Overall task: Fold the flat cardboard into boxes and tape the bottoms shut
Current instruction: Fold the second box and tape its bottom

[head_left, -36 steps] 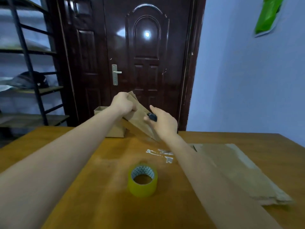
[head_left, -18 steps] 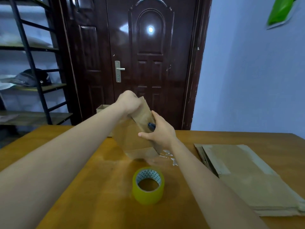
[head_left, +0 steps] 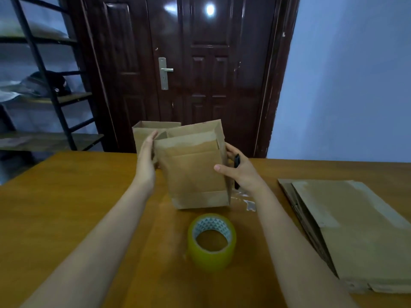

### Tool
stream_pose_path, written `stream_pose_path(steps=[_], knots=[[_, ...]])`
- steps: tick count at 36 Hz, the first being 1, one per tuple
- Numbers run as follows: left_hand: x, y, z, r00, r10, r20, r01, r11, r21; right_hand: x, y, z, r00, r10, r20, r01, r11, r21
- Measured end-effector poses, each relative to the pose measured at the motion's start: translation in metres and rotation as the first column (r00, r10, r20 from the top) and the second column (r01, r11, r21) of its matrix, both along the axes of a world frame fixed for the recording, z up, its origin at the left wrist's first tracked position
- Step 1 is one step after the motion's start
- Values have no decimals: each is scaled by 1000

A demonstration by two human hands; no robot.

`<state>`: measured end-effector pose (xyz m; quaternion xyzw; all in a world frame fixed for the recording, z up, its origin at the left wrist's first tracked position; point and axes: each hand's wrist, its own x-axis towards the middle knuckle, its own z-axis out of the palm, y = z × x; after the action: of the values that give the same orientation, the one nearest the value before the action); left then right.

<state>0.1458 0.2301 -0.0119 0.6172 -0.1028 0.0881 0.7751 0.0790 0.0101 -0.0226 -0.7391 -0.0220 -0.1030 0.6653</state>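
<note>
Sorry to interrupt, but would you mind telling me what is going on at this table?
A person is making cardboard boxes. The left hand lies flat against one side of an opened box standing on the wooden table, while the right hand grips the other side and also holds a small black tool. A second box stands behind. A tape roll sits in front, and a stack of flat cardboard waits on the right.
</note>
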Motion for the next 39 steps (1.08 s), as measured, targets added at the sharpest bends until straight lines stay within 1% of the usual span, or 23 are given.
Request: stream_pose_path(steps=[3,7,8,12,16,19,21,23,24,27,29,33,39], knots=[[-1,-6,-5,995,-68,69,72,996,-55,9,2,-11,999,49,-12,-48,998,33],[3,-15,-10,991,-110,75,115,991,-73,20,-1,-28,997,69,-22,-66,990,122],[5,-16,-11,988,-128,83,132,990,-51,22,-3,-30,996,85,-13,-83,989,126],[14,-15,-16,965,-171,200,147,980,130,25,-14,-38,989,145,5,-145,981,129],[19,-16,-20,945,-207,253,177,974,139,27,-22,-33,986,161,-35,-160,987,34],[23,-18,-25,949,-179,261,149,980,133,29,-29,-27,984,166,-67,-168,985,-28],[28,-19,-28,950,-139,281,94,981,167,26,-29,-18,991,126,-42,-129,989,-65],[32,-20,-28,947,-116,299,63,981,182,22,-27,-9,1000,11,29,-8,995,-104],[33,-20,-27,944,-106,313,48,981,189,21,-26,-4,994,-56,99,65,993,-98],[37,-20,-25,935,-83,345,15,981,196,15,-17,14,930,-193,312,216,976,-39],[39,-20,-25,932,-80,354,11,981,192,13,-11,23,902,-211,376,254,965,-69],[41,-21,-25,928,-84,363,14,982,189,16,-2,27,892,-181,414,284,938,-200],[39,-22,-25,928,-101,357,33,981,192,24,8,18,936,-142,323,250,912,-325]])
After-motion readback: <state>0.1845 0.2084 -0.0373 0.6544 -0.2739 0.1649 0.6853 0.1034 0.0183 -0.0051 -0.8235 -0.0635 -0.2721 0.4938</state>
